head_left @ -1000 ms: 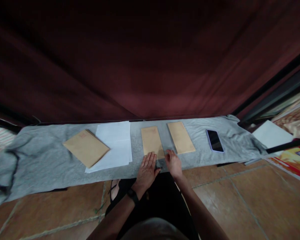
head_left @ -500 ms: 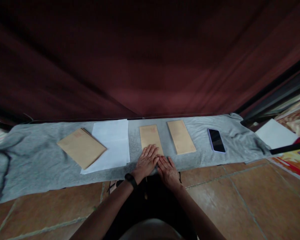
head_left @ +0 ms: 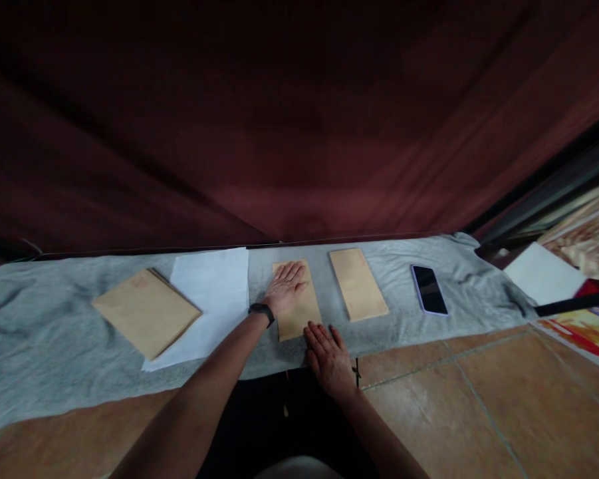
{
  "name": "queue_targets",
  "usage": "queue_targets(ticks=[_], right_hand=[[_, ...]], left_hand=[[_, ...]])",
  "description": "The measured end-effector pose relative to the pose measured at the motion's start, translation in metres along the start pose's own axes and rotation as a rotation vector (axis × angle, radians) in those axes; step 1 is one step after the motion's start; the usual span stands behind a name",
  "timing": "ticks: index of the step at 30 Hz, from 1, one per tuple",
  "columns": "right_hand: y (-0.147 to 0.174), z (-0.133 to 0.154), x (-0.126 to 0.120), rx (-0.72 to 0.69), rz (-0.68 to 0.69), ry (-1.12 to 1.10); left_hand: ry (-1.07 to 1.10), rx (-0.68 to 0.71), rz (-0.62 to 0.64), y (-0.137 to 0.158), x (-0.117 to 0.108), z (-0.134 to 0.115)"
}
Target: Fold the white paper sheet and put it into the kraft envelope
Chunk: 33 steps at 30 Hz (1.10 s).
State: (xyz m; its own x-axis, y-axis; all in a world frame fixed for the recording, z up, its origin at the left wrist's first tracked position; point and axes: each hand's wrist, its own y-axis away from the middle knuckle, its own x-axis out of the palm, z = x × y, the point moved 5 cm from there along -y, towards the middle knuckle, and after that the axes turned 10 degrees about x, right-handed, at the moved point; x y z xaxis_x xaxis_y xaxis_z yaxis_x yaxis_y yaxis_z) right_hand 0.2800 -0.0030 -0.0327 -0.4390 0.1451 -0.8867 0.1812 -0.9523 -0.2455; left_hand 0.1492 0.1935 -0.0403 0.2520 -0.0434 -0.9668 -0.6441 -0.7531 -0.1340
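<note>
A brown paper envelope [head_left: 302,314] lies flat on the grey cloth [head_left: 339,339] in front of me. My left hand [head_left: 285,287], with a black band at its wrist, rests palm down on the envelope's far half, fingers stretched out. At the near right corner of the same envelope, my right hand [head_left: 328,354] lies flat with its fingertips touching the edge. Another brown envelope or small stack of them [head_left: 359,285] sits just to the right. To the left, several brown envelopes [head_left: 147,313] overlap white paper sheets [head_left: 212,293].
A phone in a purple case [head_left: 429,290] lies on the cloth at the right. A dark red curtain [head_left: 289,133] hangs behind the cloth-covered surface. Beyond the right end are a white sheet [head_left: 543,276] and a colourful printed sheet [head_left: 583,332]. Tiled floor [head_left: 449,399] shows below.
My left hand has slid away from me, from the envelope's near end to its far half. The right hand stays at the near edge, now apart from the left. The view has shifted slightly.
</note>
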Motion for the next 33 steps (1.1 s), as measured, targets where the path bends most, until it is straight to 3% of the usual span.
queue_targets(ticks=[5,12,26,29,33], right_hand=[[0.0,0.0,0.0,0.004,0.003,0.0],[-0.001,-0.001,0.0,0.013,0.009,-0.02],[0.001,0.001,0.0,-0.006,-0.073,-0.011],[0.001,0.001,0.002,-0.004,-0.074,-0.015],[0.002,0.0,0.003,-0.01,-0.094,-0.012]], left_hand=[[0.008,0.003,0.006,-0.005,0.006,0.002],[0.04,0.058,0.04,0.01,0.013,-0.007],[0.068,0.221,0.008,0.087,0.005,-0.063],[0.041,0.152,-0.054,0.109,0.009,-0.08],[0.031,-0.13,-0.224,0.137,0.016,-0.092]])
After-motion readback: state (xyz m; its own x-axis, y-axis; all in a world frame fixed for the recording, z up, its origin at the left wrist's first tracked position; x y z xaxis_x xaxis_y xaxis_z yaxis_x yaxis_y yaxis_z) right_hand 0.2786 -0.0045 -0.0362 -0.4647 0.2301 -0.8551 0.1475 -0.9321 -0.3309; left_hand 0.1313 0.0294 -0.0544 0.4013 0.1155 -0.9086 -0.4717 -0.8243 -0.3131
